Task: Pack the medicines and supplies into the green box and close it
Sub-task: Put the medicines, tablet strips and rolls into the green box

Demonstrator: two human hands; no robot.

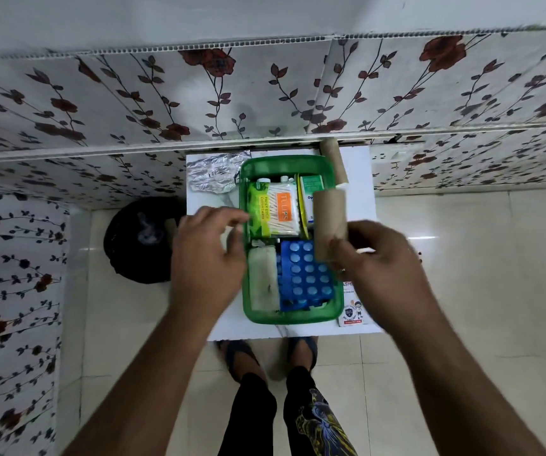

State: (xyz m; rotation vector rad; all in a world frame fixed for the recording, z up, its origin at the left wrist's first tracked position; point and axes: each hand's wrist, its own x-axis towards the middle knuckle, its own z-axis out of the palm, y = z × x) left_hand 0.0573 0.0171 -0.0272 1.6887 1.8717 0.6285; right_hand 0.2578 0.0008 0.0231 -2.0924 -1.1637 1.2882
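The green box (293,318) stands open on a small white table (362,166). Inside lie a cotton swab pack (276,210), a blue blister pack (304,274), a whitish pouch (263,278) and a green-and-white carton (311,192). My right hand (380,255) holds a tan bandage roll (330,222) over the box's right side. My left hand (204,255) hovers at the box's left wall, fingers apart, holding nothing. A second tan roll (332,159) lies behind the box on the right. A silver foil packet (215,172) lies at the back left.
A printed white packet (352,312) lies on the table to the right of the box. A black round bin (143,240) stands on the floor to the left. Floral wall panels close in behind and to the left. My feet are under the table's front edge.
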